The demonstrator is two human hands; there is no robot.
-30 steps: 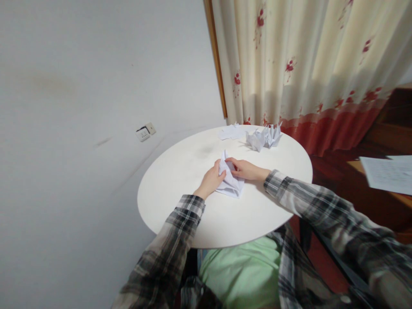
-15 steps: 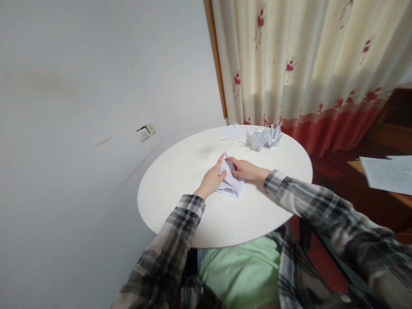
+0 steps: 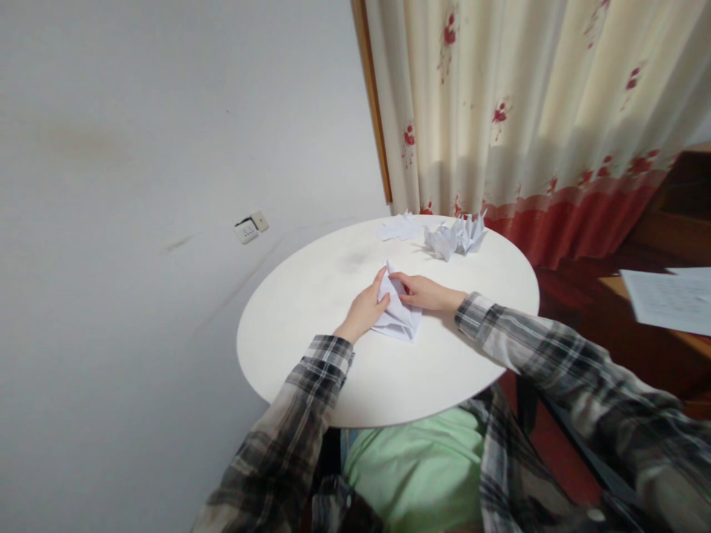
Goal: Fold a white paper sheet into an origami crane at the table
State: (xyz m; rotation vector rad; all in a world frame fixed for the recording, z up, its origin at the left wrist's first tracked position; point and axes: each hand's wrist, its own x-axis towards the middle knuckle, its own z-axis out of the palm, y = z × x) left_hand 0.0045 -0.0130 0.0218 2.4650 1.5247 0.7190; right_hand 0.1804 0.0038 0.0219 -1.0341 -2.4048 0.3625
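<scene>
A folded sheet of white paper (image 3: 398,320) lies on the round white table (image 3: 300,318), its pointed tip facing away from me. My left hand (image 3: 364,307) grips its left edge, thumb on top and fingers along the side. From the right, my right hand (image 3: 423,291) holds the other edge, fingers bent near the tip and thumb lower down. Both hands are closed on the paper, and the undersides of the fingers are hidden.
Folded white paper pieces (image 3: 455,238) with upright points stand at the table's far right. Flatter white paper (image 3: 401,226) lies at the far edge. A wall with a socket (image 3: 246,231) is on the left, a curtain (image 3: 500,111) behind. Printed sheets (image 3: 666,300) lie at right.
</scene>
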